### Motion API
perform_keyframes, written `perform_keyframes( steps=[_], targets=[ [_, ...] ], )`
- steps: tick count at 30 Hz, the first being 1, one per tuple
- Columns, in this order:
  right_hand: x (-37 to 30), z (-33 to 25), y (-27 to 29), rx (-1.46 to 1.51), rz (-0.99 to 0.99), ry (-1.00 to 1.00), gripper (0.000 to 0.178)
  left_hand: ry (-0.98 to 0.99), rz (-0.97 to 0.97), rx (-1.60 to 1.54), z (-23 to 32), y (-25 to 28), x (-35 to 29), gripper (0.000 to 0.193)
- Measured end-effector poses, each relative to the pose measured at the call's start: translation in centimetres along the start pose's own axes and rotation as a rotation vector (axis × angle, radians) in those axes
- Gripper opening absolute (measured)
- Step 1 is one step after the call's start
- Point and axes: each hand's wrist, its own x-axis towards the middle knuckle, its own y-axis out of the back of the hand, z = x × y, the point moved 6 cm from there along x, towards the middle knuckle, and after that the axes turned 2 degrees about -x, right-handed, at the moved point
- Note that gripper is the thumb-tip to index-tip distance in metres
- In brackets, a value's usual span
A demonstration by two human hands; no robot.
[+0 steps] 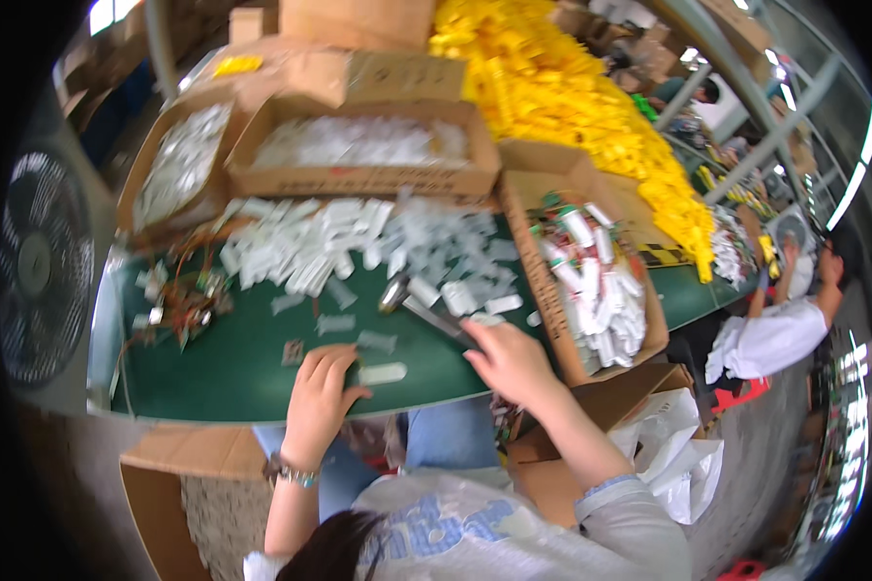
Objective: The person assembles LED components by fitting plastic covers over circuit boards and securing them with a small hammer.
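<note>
Right hand [512, 360]: fingers wrapped round the dark handle end of a hammer [436, 320]; its metal head points up and left, at the near fringe of a heap of white plastic casings [305, 247]. Left hand [322, 392]: holding nothing visible, fingers side by side and slightly bent over the tabletop, thumb spread off to the right. White oblong piece [383, 374] lies flat just right of that thumb; contact cannot be told. Small brown board [293, 352] near the left fingertips; clear sleeve [376, 341] just beyond the white piece.

Edges: green tabletop [213, 373] ends just on the person's side of the left hand. Open green from there leftward to a tangle of wired parts [186, 300]. Right side tighter: long carton [545, 295] of white wired units stands close beside the right hand.
</note>
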Motion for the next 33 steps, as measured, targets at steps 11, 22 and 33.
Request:
perform_keyframes(
  steps=[11,22,33],
  targets=[
    [2.7,-10.6,-4.8,0.09,0.331,0.576,0.028,-0.026,0.246,0.114,0.5,0.9,-1.4,0.028],
    [6.8,-0.9,20.1,-0.169,1.027,0.383,0.023,0.115,0.377,0.178,-1.1,0.9,-2.2,0.032],
    [2.6,20.6,17.8,-0.456,0.205,-0.284,0.016,0.127,0.18,0.185,-0.4,-0.4,-0.1,0.031]
  ],
)
